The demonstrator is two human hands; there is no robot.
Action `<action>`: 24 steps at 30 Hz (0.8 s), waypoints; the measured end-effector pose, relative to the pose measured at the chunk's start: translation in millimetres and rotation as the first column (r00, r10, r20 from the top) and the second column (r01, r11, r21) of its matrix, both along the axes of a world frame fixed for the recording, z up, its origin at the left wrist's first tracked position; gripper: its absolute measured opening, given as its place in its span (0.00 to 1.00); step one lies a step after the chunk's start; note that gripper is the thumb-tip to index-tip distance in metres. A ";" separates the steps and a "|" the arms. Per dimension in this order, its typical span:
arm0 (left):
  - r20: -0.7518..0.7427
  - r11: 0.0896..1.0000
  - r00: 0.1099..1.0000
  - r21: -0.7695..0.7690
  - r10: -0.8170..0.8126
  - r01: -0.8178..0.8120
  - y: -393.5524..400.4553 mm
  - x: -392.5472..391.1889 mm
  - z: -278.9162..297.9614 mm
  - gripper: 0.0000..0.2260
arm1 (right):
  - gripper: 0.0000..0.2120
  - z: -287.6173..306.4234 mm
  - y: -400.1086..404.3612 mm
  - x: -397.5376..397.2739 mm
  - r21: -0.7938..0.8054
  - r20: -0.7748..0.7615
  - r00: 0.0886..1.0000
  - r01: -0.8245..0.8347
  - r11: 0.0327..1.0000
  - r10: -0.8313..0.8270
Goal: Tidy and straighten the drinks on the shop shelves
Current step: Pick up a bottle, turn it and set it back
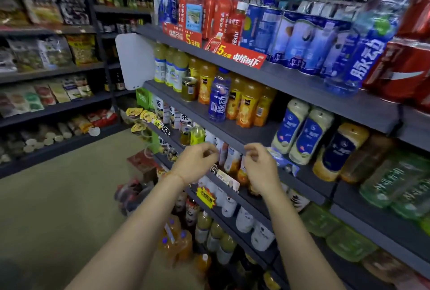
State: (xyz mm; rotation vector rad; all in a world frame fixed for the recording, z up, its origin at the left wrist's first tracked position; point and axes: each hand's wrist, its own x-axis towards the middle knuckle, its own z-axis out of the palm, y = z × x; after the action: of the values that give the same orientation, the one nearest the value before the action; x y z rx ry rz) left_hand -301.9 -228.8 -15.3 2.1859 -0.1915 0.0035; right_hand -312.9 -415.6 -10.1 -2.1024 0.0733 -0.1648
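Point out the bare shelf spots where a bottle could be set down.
Bare shelf board lies between the orange juice bottles and the cream bottles with blue labels, and along the front edge by the lone blue bottle. The top shelf's red bottles and blue cans are packed tight.

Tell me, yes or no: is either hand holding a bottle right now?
No: the left hand and right hand hover with loosely curled fingers, holding nothing.

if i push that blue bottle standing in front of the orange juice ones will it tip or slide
The blue bottle is tall and narrow and stands alone near the shelf edge, so a high push would probably tip it. Its clear plastic looks smooth, so a low push likely slides it. It looks full, so moderately heavy.
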 end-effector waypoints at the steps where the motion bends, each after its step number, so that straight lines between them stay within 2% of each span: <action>1: 0.009 1.000 1.000 0.001 0.012 -0.012 5.0 20.1 0.4 0.05 | 0.13 -0.6 6.1 20.8 0.026 0.003 1.000 0.009 1.000 -0.009; 9: 0.009 0.994 0.994 0.006 0.107 -0.107 22.9 166.5 10.0 0.11 | 0.26 6.1 45.8 173.4 0.144 -0.066 0.994 -0.077 0.987 0.087; 12: 0.001 0.981 0.991 -0.144 0.134 -0.133 19.2 203.4 9.0 0.15 | 0.26 1.6 53.5 213.1 0.162 -0.030 0.996 -0.079 0.984 0.085; 17: -0.072 0.898 0.997 -0.439 -0.005 -0.027 11.5 241.8 -1.0 0.31 | 0.25 -12.3 61.6 236.9 0.192 0.019 0.999 -0.036 0.981 0.033; 19: -0.045 0.875 0.998 -0.484 -0.041 0.014 11.2 255.4 -6.0 0.30 | 0.26 -17.3 65.6 238.3 0.152 0.060 0.998 0.003 0.988 -0.012; 22: 0.034 0.895 0.999 -0.445 -0.028 0.040 17.5 264.0 -5.8 0.24 | 0.25 -16.7 77.1 229.6 0.156 0.098 0.995 0.013 0.988 -0.029; 24: 0.064 0.891 0.995 -0.444 -0.080 0.100 31.5 258.8 -6.2 0.24 | 0.24 -14.1 87.0 215.8 0.166 0.102 0.994 0.030 0.986 -0.048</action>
State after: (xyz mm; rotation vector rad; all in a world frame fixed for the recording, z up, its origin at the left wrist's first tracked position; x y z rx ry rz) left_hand -43.1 -197.3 -21.6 1.7151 -0.2874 0.0393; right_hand -97.1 -328.6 -24.2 -1.9253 0.0629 -0.2836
